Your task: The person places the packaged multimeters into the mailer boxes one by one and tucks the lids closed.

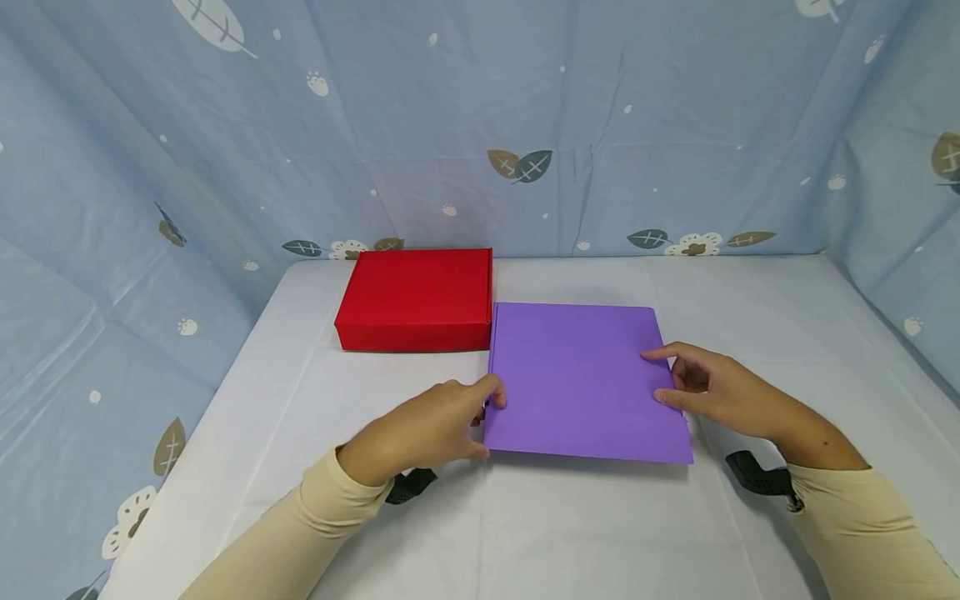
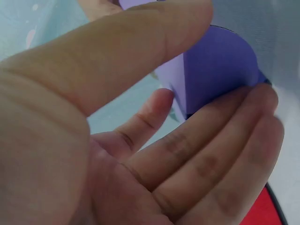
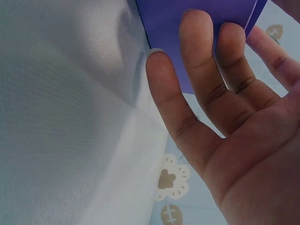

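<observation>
A flat purple cardboard box is at the middle of the white table, its broad top face up and a shadow under its front edge. My left hand grips its left side near the front corner, one finger bent over the top. In the left wrist view, fingers lie against a rounded purple flap at the box's side. My right hand holds the right side, with thumb and index finger on the top edge. The right wrist view has its other fingers against the purple side wall. The box's underside is hidden.
A shut red box lies behind and left of the purple one, close to its back left corner. Blue patterned cloth hangs behind and at both sides of the white-covered table. Dark straps with black pieces hang at the wrists.
</observation>
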Tool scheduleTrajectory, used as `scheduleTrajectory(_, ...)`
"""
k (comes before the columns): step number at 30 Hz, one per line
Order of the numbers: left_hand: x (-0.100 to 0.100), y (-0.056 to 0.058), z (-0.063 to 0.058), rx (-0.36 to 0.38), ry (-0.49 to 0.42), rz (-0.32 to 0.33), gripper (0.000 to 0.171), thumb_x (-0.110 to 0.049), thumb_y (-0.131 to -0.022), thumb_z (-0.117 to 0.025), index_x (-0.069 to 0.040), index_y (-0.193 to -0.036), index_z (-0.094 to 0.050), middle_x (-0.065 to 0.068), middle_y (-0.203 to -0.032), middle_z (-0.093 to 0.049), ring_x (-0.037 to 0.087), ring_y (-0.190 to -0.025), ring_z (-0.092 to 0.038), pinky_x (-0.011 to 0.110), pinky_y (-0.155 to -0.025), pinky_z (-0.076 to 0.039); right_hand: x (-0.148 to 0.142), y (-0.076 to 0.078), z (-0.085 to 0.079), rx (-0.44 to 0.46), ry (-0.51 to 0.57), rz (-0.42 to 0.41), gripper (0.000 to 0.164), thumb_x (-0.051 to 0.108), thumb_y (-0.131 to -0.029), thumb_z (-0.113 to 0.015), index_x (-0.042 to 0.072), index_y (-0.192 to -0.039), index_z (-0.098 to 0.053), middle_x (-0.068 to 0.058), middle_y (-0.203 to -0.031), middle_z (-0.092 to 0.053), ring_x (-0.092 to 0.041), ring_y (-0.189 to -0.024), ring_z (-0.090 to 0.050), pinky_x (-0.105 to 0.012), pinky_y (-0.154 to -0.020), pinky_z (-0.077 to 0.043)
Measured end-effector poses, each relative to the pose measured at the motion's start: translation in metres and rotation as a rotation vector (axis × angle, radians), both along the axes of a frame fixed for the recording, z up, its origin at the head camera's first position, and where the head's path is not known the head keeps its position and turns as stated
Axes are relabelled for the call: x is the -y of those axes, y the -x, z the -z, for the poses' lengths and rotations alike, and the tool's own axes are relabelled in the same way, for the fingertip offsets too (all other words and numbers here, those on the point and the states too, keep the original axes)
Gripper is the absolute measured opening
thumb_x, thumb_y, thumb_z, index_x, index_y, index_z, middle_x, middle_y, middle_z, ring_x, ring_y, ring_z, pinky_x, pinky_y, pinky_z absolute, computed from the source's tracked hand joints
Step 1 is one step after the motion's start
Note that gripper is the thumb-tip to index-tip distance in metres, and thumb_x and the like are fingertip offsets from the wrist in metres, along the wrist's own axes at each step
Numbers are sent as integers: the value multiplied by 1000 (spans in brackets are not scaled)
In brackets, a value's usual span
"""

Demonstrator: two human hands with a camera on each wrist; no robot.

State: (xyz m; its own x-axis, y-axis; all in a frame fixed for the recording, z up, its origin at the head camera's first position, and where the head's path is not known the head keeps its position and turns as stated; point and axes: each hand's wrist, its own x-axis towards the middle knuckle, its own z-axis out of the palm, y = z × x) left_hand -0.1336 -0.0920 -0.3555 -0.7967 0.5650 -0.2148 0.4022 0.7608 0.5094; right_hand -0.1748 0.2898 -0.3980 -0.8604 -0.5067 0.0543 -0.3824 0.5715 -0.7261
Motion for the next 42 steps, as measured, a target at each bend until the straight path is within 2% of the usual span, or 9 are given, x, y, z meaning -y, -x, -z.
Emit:
scheduleTrajectory(8,2,2,3,-73,60,15,55,-21,-74,-90,-20,-115,-54,-1,-95,-67,10,-85,-60,30,-73,-48,1,0,0,-5,9,-5,47,16,-91,-74,17,-135,-57,0,-80,-54,-12,-69,-54,-25,-58,-42)
scheduleTrajectory(12,2,3,3,-70,84,6,43,-35,-85,-79,-23,-118,-53,-4,-90,-65,7,-78,-57,30,-70,-47,1,-1,0,-9,9,-2,47,16,-91,-74,17,-134,-57,0,-80,-54,-12,-69,-54,-25,-59,-42)
scheduleTrajectory(15,2,6,5,-69,75,-8,34,-35,-97,-65,-24,-127,-52,-7,-78,-59,7,-69,-55,29,-66,-46,1,-1,0,-16,7,-3,46,16,-91,-74,17,-134,-58,0,-80,-54,-12,-69,-54,-25,-60,-42)
scheduleTrajectory(18,3,10,9,-91,66,-3,40,-28,-102,-57,-24,-140,-49,-7,-65,-48,8,-59,-49,28,-63,-45,0,-1,-1,-18,6,-9,46,16,-91,-74,17,-134,-57,1,-80,-54,-11,-69,-55,-24,-61,-43)
scheduleTrajectory(21,3,12,11,-108,54,15,48,-25,-102,-57,-24,-148,-46,-7,-60,-42,7,-56,-44,27,-62,-44,0,-3,-3,-18,-5,-8,46,17,-92,-73,18,-135,-57,1,-81,-55,-11,-70,-55,-24,-61,-43)
scheduleTrajectory(28,2,14,13,-98,-25,45,51,-21,-99,-63,-20,-148,-48,-4,-62,-50,4,-55,-43,23,-57,-42,1,-15,-10,-32,-79,26,46,20,-96,-68,18,-140,-54,4,-81,-60,-8,-71,-56,-23,-59,-44)
scheduleTrajectory(33,3,15,13,-104,-2,19,51,-24,-98,-64,-24,-147,-49,-4,-63,-53,5,-55,-44,25,-56,-40,-1,-25,-16,-73,-165,12,48,21,-97,-66,15,-144,-52,11,-85,-63,0,-78,-58,-23,-67,-49)
scheduleTrajectory(38,4,16,11,-118,8,-4,52,-25,-96,-67,-27,-146,-51,-9,-75,-61,4,-65,-53,26,-60,-45,-4,-35,-18,-95,-190,-15,51,22,-95,-70,15,-142,-54,14,-93,-65,3,-87,-60,-23,-78,-54)
scheduleTrajectory(42,5,16,11,-107,-1,-16,53,-24,-95,-69,-27,-145,-52,-11,-81,-64,3,-69,-56,26,-62,-47,-4,-41,-19,-71,-208,1,61,33,-88,-77,16,-142,-55,11,-104,-63,3,-92,-60,-23,-83,-54)
